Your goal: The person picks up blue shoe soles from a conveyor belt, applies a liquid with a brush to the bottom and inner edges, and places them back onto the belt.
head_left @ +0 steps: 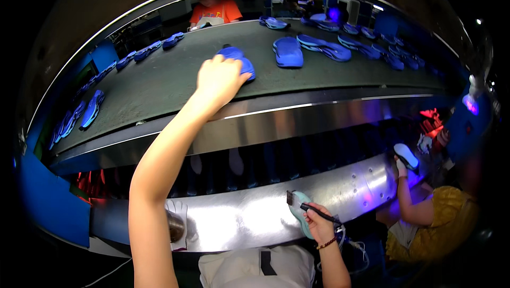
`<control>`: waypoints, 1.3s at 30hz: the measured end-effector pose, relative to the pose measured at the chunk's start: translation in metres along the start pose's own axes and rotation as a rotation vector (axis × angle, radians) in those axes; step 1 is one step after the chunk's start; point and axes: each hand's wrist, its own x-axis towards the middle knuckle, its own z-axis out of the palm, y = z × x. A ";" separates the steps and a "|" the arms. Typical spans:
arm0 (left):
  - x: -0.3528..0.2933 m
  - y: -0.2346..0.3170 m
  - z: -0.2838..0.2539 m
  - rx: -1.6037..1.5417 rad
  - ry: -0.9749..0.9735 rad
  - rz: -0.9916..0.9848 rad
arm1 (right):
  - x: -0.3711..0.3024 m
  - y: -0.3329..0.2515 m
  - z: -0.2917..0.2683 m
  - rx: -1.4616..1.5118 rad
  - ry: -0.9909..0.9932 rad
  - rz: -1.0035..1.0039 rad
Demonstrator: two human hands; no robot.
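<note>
My left hand (220, 78) reaches far forward over the dark conveyor belt. Its fingers are closed over a blue shoe sole (245, 66), hiding part of it. Low in the view, my right hand (320, 225) grips a black-handled brush (319, 212), whose dark bristles point to the left. Beneath the brush lies a pale green shoe sole (304, 227), over the metal worktop by my right hand; whether those fingers also hold it I cannot tell. More blue shoe soles (288, 53) rest on the belt to the right of my left hand.
The conveyor belt (175, 83) has a raised metal front edge above the shiny worktop (239, 224). A white glove (179, 216) and a brown container (174, 229) sit beside my left arm. One person (217, 9) is across the belt; another (433, 219) at right holds a sole.
</note>
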 end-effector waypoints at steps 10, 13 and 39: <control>-0.185 0.027 -0.027 -1.700 0.726 -0.741 | 0.011 -0.014 0.009 -0.042 0.022 -0.089; -0.241 0.020 -0.007 -2.107 0.158 -0.837 | 0.011 -0.023 0.018 -0.022 0.011 -0.146; -0.314 0.158 0.083 -2.336 -0.084 -1.451 | -0.003 0.027 0.123 -1.098 -0.444 -0.459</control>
